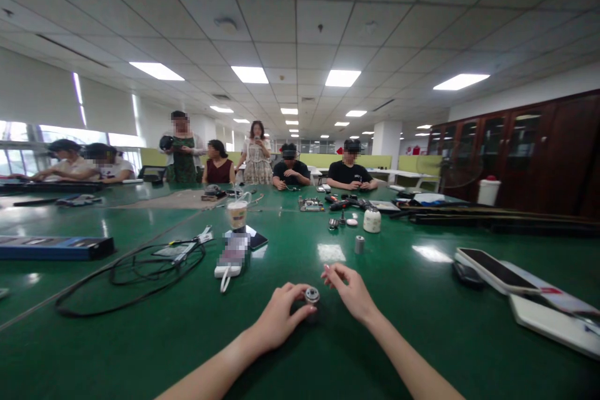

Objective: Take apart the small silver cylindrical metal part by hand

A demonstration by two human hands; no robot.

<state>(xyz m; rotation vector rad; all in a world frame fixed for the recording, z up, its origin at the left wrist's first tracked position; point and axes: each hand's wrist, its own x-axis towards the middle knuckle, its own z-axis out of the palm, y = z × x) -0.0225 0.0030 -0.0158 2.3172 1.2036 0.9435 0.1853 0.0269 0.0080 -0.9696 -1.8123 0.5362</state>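
Observation:
My left hand grips a small round metal part between thumb and fingers. Its ringed top with a dark centre faces up, and its lower side is hidden by the thumb and shadow. Just to the right, raised above the green table, is my right hand, apart from that part. Its thumb and index finger are pinched together; anything between them is too small to make out. Beyond the right hand, a small metal cylinder stands upright on the table.
Left of my hands lie a phone with a white strap and a looped black cable, with a drink cup behind. A white jar and circuit board stand ahead. Phones lie right. Several people sit or stand across the table.

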